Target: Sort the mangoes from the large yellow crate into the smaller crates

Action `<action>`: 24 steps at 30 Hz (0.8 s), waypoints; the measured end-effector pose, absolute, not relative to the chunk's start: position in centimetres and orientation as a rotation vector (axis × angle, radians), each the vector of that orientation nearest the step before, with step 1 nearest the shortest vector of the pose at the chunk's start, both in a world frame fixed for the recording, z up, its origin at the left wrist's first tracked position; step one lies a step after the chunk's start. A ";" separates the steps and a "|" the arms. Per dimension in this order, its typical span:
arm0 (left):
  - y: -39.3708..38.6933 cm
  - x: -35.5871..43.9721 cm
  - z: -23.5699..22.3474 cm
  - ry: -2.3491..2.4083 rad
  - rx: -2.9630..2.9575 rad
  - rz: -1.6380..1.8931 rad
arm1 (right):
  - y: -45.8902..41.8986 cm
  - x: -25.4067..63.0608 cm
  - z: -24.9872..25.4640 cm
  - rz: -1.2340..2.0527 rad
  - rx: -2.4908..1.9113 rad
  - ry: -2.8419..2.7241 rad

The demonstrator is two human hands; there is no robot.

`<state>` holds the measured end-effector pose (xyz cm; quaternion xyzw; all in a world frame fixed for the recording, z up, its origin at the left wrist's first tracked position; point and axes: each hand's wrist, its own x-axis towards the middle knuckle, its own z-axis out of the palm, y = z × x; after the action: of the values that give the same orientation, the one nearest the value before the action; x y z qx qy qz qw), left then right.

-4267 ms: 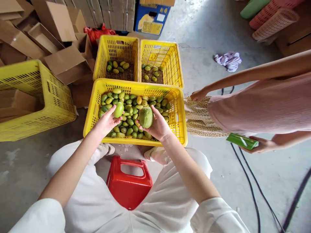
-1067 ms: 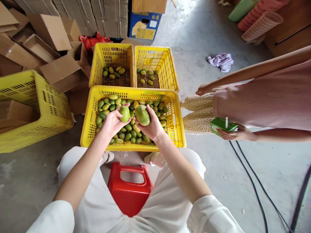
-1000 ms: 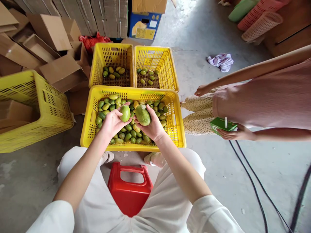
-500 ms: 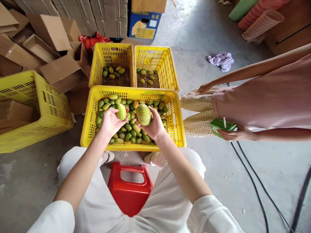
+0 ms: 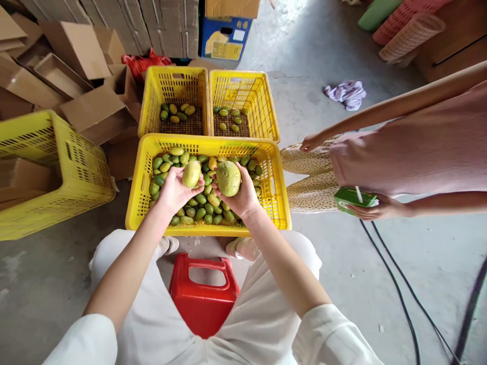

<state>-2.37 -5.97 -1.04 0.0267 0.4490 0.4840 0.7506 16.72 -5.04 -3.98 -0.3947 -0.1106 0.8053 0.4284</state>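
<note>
My left hand (image 5: 175, 191) is closed round a pale yellow-green oval fruit (image 5: 191, 174), which shows above the fingers. My right hand (image 5: 243, 196) grips a larger, rounder green fruit (image 5: 229, 178) with a mottled skin. Both hands are held side by side over a wide yellow crate (image 5: 209, 231). Many smaller green and yellowish oval fruits (image 5: 200, 213) lie in that crate, partly hidden by my hands.
Two yellow crates (image 5: 152, 94) (image 5: 266, 101) with several fruits stand behind. Cardboard boxes (image 5: 95, 114) and another yellow crate (image 5: 85, 167) are at left. A person (image 5: 411, 147) at right holds a green drink carton (image 5: 353, 198). A red stool (image 5: 205, 299) is between my legs.
Both held fruits have turned in my hands, and the larger one has shifted slightly right. The other person's hand with the drink carton has moved a little to the right.
</note>
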 end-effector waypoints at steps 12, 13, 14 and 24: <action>-5.7 -2.1 -1.6 1.000 0.051 1.043 | -5.3 16.8 -3.8 2.069 -1.029 -0.267; -5.8 -2.1 -1.6 0.997 0.070 1.048 | -5.3 16.9 -3.8 2.083 -1.020 -0.263; -5.8 -2.0 -1.5 1.002 0.086 1.057 | -5.2 17.0 -3.9 2.095 -1.009 -0.254; -6.4 -1.9 -2.4 1.101 0.084 0.893 | -4.9 16.9 -4.1 2.102 -0.923 -0.136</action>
<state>-1.91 -6.42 -2.42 0.0384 0.5054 0.4100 0.7583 16.90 -4.86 -4.11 -0.3664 -0.0541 0.8342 0.4085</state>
